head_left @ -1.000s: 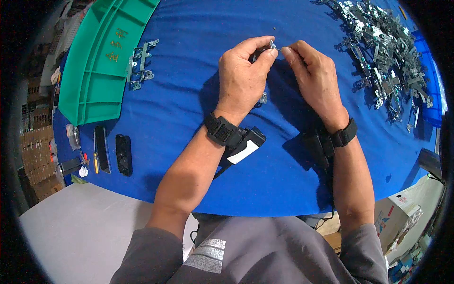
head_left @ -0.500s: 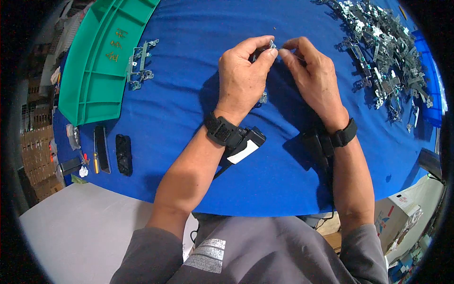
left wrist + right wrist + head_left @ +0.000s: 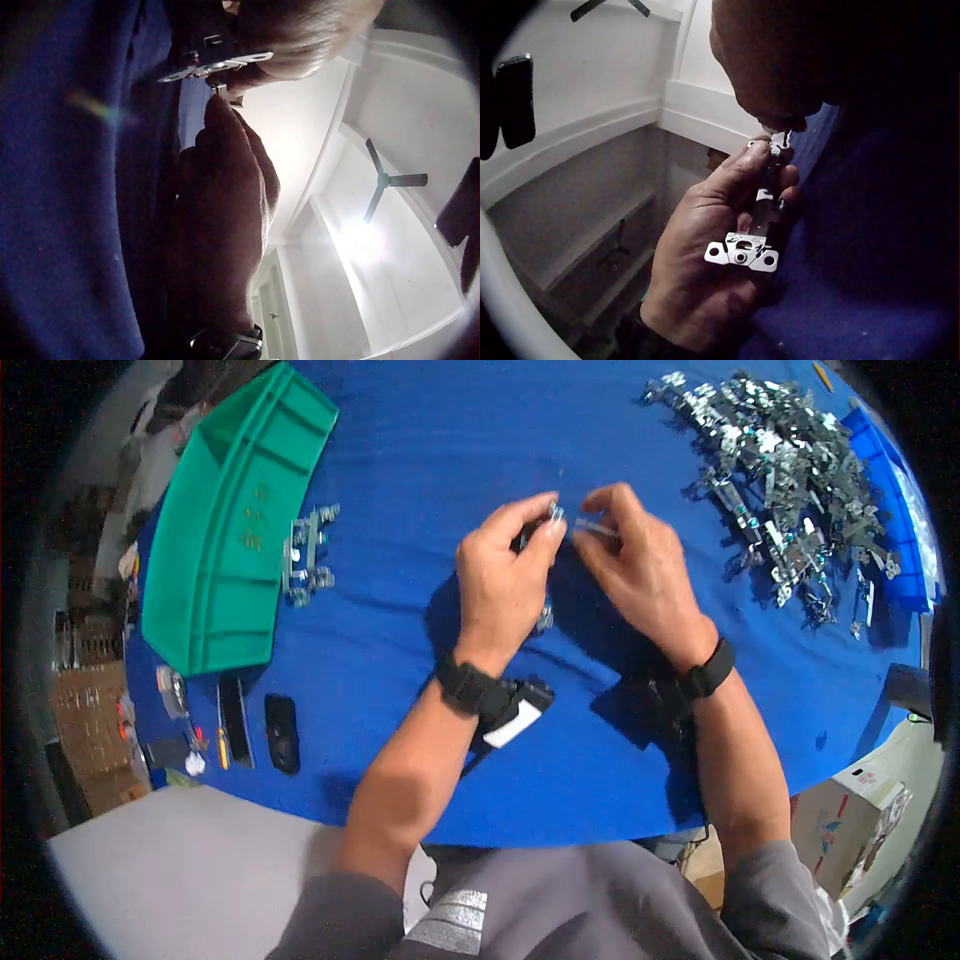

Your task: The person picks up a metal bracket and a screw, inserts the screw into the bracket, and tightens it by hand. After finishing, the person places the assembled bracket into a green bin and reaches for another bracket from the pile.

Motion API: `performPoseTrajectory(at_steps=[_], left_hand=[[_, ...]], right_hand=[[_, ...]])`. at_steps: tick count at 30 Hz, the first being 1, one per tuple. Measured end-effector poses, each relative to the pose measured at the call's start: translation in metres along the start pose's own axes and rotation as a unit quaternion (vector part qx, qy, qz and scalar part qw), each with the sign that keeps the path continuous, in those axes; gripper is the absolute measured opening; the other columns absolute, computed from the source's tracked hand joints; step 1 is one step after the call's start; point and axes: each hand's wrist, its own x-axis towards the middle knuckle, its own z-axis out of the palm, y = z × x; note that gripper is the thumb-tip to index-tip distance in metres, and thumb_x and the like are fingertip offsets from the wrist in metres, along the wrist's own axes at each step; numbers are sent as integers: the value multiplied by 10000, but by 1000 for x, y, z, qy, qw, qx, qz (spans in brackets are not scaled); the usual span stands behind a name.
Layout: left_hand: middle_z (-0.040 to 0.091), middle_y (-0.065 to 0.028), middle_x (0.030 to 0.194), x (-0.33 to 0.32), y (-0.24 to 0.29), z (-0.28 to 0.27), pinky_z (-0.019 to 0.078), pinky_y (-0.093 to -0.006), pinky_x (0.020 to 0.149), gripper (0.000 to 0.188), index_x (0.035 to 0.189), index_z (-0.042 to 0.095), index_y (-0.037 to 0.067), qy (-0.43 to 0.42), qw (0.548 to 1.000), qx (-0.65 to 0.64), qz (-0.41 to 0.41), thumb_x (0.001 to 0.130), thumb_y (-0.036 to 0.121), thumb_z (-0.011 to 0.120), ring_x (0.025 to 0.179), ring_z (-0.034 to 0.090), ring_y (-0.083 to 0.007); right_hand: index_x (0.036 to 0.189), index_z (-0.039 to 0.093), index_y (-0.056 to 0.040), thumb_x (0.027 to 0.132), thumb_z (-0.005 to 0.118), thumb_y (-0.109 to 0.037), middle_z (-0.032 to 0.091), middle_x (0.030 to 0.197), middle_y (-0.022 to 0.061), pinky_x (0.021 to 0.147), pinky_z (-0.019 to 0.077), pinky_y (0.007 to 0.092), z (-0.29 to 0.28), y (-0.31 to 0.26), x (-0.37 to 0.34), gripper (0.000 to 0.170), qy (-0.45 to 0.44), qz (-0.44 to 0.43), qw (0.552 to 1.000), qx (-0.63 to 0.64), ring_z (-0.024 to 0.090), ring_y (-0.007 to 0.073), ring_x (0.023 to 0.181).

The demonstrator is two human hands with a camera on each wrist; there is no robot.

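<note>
My left hand (image 3: 505, 585) grips a silvery metal bracket (image 3: 741, 253) lengthwise in its curled fingers. The bracket's flat end plate, with round holes, sticks out near the palm in the right wrist view, and its other end shows at the thumb tip. Much of its middle lies hidden behind the fingers. My right hand (image 3: 645, 570) is just right of the bracket's upper end, thumb and forefinger pinching a thin pale strip (image 3: 597, 528), which is blurred. In the left wrist view, the right fingertips come right up to the bracket (image 3: 217, 67).
A heap of metal brackets (image 3: 790, 470) lies at the right, beside a blue bin (image 3: 890, 490). Another bracket (image 3: 310, 555) sits by the green tray (image 3: 215, 590) at the left. A yellow-handled screwdriver (image 3: 223, 750) and a black case (image 3: 282, 735) lie at the near left.
The head view has shifted, so the table sits lower in it. My right fingers have drawn slightly away from the bracket's end, and the thin strip shows more. The left hand keeps its grip.
</note>
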Motion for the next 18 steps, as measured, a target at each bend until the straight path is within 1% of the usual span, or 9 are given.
performPoseTrajectory(at_steps=[1,2,3,5,6,7,9,11,18], left_hand=[[736,-53,986,-1,5,0,531,-236,664,281,1196,721,-22,-3,1000,-13,-24,939,90,708,753,636,-79],[733,-60,1015,-2,3,0,532,-234,664,286,1207,714,-24,-8,999,-25,-18,943,83,705,764,637,-79],[729,-63,1029,-2,3,-1,534,-233,664,286,1215,710,-25,-14,999,-24,-29,946,74,701,768,638,-82],[727,-63,1017,-2,4,0,536,-234,664,287,1217,707,-28,-9,999,-27,-38,947,68,699,763,635,-84],[725,-63,1009,-3,7,-1,534,-234,664,286,1215,705,-35,-8,999,-17,-38,947,64,697,760,634,-85],[724,-64,1010,-3,5,-2,535,-235,664,291,1219,700,-42,-13,999,-17,-39,947,60,694,759,635,-84],[723,-65,1013,-3,4,-2,534,-232,670,295,1223,697,-45,-13,999,-18,-37,947,58,693,761,637,-86],[720,-67,1028,-4,6,-1,549,-235,695,292,1222,697,-43,-12,999,-33,-36,950,62,696,799,646,-92],[717,-68,1044,-6,5,0,564,-239,705,288,1230,694,-29,-9,995,-79,-54,950,36,697,829,651,-89]], right_hand=[[1053,580,-49,905,699,-168,691,834,191,640,536,472,1,3,-1,225,6,-6,1000,3,686,402,764],[1040,580,-54,910,674,-134,684,820,182,631,527,480,1,3,-1,180,8,-8,1000,4,682,402,760],[963,586,-51,923,669,-150,659,786,176,616,512,491,1,1,0,135,19,-24,1000,6,666,405,738],[877,587,-46,941,662,-182,631,759,177,604,499,500,0,0,0,169,16,-15,1000,-13,647,410,716],[816,573,-43,960,653,-235,619,747,183,594,495,502,1,1,0,254,22,-17,999,-28,639,408,700],[816,573,-43,960,653,-235,619,747,183,594,495,502,0,0,-1,254,37,-20,999,-28,639,408,700],[814,568,-47,973,639,-258,618,741,178,585,496,502,-1,-1,-1,274,-11,10,998,-69,643,402,695],[811,562,-50,979,630,-268,621,743,171,579,498,502,3,1,-1,283,6,6,996,-84,646,396,690],[886,605,-43,939,671,-197,651,809,161,616,511,483,-2,0,-1,175,37,3,999,27,661,382,734]])
